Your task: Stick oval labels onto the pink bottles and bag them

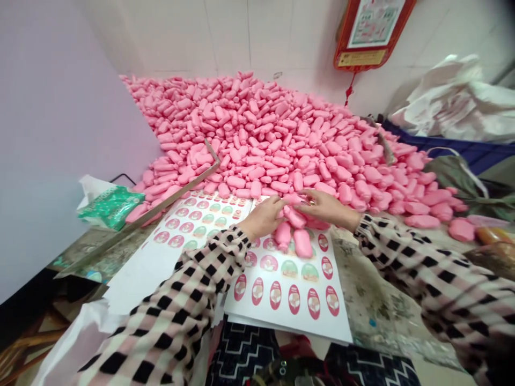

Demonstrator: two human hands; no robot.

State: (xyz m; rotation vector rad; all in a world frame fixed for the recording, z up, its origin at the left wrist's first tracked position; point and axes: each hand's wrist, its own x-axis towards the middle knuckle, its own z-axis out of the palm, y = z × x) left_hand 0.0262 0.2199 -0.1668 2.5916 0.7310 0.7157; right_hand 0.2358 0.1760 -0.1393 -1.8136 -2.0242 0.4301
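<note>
My left hand (264, 217) has its fingers bent and closed at the left end of a small pink bottle (293, 199). At the bottle's other end, my right hand (324, 207) grips with thumb and fingers. Directly below the hands, a few loose pink bottles (302, 244) lie on a white sticker sheet (281, 316). That sheet carries rows of dark pink oval stickers and pink and green rounded ones. Another sticker sheet (140, 273) lies to the left, partly covered by my left sleeve.
A large heap of pink bottles (249, 128) rises against the tiled wall. A bent flat strip (177, 195) runs along its left front, near a green packet (115, 206). At right stand a blue crate (458, 150) and white bags (462, 102). A red calendar (372, 32) hangs above.
</note>
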